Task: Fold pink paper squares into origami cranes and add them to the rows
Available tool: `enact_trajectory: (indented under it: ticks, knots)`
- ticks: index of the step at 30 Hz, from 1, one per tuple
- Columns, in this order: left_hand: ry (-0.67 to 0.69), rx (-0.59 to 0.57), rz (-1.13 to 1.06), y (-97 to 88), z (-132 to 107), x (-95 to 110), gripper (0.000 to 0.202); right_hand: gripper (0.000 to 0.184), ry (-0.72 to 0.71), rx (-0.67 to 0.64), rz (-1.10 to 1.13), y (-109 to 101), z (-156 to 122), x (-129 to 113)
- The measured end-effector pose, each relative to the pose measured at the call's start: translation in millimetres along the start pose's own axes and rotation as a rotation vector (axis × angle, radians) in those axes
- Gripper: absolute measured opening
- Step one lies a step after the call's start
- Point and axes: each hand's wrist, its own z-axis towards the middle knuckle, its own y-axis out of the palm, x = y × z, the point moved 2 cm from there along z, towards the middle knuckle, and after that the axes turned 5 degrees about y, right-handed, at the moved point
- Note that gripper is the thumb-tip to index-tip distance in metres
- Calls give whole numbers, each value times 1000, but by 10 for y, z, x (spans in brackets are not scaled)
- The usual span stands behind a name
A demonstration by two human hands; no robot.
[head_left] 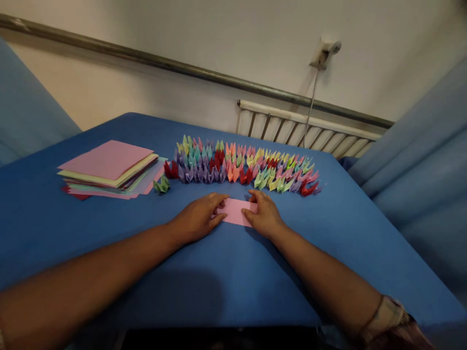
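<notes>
A pink sheet of paper [235, 212], a rectangle that looks folded in half, lies low over the blue-covered table in front of me. My left hand [200, 214] has its left end between thumb and fingers. At the right end, my right hand [265, 214] grips it the same way, thumb on the near side and fingers curled at the far edge. Just beyond the hands stand several rows of folded paper cranes [233, 170] in many colours. A green crane [162, 184] sits apart at their left front.
To the left lies a stack of coloured paper squares [109, 160], pink on top. Behind the blue table [146, 296] are a wall, a metal rail [175, 62], a radiator [310, 126] and a socket with a cord [323, 56]. Blue curtains [423, 150] hang on both sides.
</notes>
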Motion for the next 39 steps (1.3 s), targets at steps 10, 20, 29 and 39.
enact_trajectory:
  ticks: [10,20,29,39]
  knots:
    - [85,7,-123,-56,-19,78,42,17,-313,-33,245,-90,-200,-258]
    - [146,41,-47,-97,-38,81,24,45,-113,-24,695,-117,-137,-149]
    - [130,100,-97,-224,-44,38,15,50,-75,-68,258,-28,-27,40]
    - [479,1,282,-295,-90,148,44,61,-170,-117,35,-31,-69,9]
